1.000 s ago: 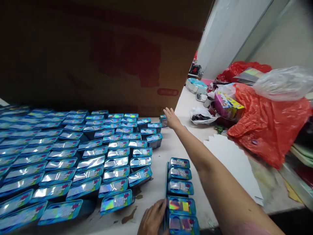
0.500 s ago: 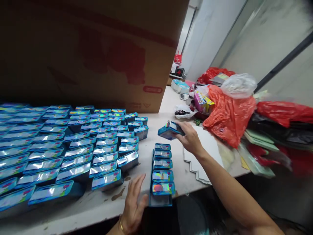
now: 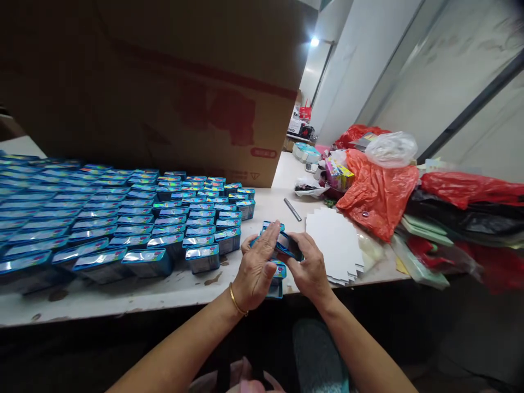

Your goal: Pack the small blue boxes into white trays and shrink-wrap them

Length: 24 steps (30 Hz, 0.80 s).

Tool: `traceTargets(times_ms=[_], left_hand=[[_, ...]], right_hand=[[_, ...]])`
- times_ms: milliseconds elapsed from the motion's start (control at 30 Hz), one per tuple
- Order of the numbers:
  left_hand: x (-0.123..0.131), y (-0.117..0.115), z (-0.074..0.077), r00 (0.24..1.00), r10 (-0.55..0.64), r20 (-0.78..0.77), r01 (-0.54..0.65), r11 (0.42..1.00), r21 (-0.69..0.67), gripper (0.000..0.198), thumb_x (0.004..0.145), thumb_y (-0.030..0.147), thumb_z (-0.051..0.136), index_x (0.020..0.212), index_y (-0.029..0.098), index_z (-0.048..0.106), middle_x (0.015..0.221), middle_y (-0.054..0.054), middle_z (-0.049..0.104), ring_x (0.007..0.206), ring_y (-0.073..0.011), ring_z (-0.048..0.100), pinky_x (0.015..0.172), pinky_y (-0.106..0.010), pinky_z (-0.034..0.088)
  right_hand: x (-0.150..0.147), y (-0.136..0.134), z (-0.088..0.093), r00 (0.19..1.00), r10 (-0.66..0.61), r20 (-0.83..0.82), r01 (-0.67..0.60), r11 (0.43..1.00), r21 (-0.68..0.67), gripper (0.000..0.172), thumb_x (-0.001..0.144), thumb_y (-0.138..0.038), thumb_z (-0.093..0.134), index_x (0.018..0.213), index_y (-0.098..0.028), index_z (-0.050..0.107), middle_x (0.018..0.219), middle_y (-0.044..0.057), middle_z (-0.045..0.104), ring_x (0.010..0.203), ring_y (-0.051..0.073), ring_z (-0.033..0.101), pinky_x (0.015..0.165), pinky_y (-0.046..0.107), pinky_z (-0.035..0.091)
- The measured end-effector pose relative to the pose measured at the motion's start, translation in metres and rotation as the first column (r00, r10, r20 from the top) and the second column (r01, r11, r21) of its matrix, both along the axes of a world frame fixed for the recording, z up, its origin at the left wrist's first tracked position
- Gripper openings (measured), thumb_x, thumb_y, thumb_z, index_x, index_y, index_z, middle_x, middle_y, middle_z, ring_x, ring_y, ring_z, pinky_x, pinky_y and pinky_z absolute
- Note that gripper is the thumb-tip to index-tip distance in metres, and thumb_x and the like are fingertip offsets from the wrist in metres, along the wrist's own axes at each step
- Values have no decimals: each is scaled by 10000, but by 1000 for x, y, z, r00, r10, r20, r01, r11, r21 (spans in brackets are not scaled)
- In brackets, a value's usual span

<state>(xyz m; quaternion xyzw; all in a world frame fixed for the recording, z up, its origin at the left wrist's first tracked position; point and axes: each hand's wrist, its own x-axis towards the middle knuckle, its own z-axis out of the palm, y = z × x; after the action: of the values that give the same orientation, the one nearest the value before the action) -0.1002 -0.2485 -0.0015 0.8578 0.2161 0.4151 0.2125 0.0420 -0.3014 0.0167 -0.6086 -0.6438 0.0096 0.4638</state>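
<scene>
Both hands meet over the near edge of the worktop (image 3: 123, 297). The right hand (image 3: 311, 271) has its grip pinching a blue box (image 3: 289, 245) by the end. The left hand (image 3: 256, 268) lays straight, unclenched fingers flat across the box's other side, steadying it rather than clamping. The box is held in the air just above a short row of boxes (image 3: 279, 273), which sits between the big grid of blue boxes (image 3: 123, 218) and the white card sheets (image 3: 333, 243). The main risk is that this row runs right to the worktop's lip, so a push down or toward the body could slide the nearest box off. The pinch also looks light, and a slip would drop the box onto the row and knock it crooked. The left forearm passes close to the grid's front boxes and could sweep them. The card sheets overhang the edge too, so the right elbow could tip them off.
</scene>
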Motion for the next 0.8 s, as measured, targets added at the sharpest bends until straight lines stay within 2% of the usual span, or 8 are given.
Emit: traceTargets(times_ms=[133, 200, 267, 367, 467, 567, 667, 800], left_hand=[[-19, 1, -15, 993, 77, -87, -75, 997, 25, 609, 862, 535, 102, 1365, 218, 239, 1404, -87, 301, 1308, -230, 214, 1020, -419, 148], [-33, 5, -33, 977, 170, -128, -170, 985, 11, 611, 851, 548, 210, 1348, 201, 286, 1389, -106, 326, 1302, -258, 225, 1014, -439, 160], [-49, 10, -56, 953, 263, -148, -277, 957, -86, 603, 839, 523, 319, 1331, 175, 322, 1345, -131, 392, 1262, -264, 313, 995, -432, 222], [-68, 12, -91, 957, 250, -147, -284, 908, -307, 522, 856, 445, 351, 1295, 164, 380, 1222, -119, 531, 1136, -219, 478, 941, -372, 344], [-71, 4, -116, 974, 160, -162, -210, 904, -372, 463, 831, 416, 427, 1213, 162, 482, 1153, -102, 584, 1071, -206, 528, 927, -348, 384], [-60, -7, -128, 977, 72, -200, -141, 924, -356, 386, 809, 382, 474, 1126, 178, 561, 1129, -90, 596, 1056, -204, 534, 932, -348, 393], [-47, -13, -132, 983, 5, -182, -72, 930, -361, 358, 815, 327, 468, 1137, 197, 552, 1135, -78, 587, 1040, -187, 540, 911, -326, 417], [-41, -12, -137, 986, -6, -166, -56, 931, -361, 325, 809, 257, 461, 1113, 214, 567, 1079, -64, 610, 989, -180, 561, 875, -320, 444]], right_hand=[[0, -22, 8, 999, 53, 0, -53, 998, -27, 354, 736, -188, 579, 1083, -224, 519, 951, 44, 544, 899, 188, 508, 793, 327, 434], [3, -36, 11, 996, 84, 9, -83, 994, -71, 378, 744, -178, 564, 1116, -227, 512, 956, 42, 548, 899, 183, 516, 792, 317, 438], [7, -47, 8, 995, 96, 41, -90, 989, -116, 411, 753, -172, 548, 1156, -230, 493, 972, 41, 551, 902, 181, 521, 796, 315, 443], [12, -56, -10, 983, 91, 160, -67, 987, -147, 455, 754, -158, 532, 1198, -230, 465, 1028, 48, 549, 947, 193, 510, 834, 336, 437], [10, -57, -34, 943, 53, 328, -15, 993, -117, 482, 759, -162, 520, 1232, -209, 441, 1037, 69, 555, 956, 218, 501, 831, 369, 445], [3, -58, -50, 890, 31, 455, 4, 997, -76, 506, 778, -155, 490, 1276, -178, 401, 1042, 92, 557, 954, 231, 495, 832, 391, 446], [-7, -65, -62, 859, 68, 507, -39, 997, -66, 525, 801, -162, 468, 1313, -160, 350, 1074, 102, 553, 976, 227, 493, 854, 391, 438], [-13, -70, -89, 837, 77, 542, -67, 997, -39, 521, 827, -171, 434, 1334, -155, 317, 1088, 109, 560, 995, 220, 503, 865, 387, 438]])
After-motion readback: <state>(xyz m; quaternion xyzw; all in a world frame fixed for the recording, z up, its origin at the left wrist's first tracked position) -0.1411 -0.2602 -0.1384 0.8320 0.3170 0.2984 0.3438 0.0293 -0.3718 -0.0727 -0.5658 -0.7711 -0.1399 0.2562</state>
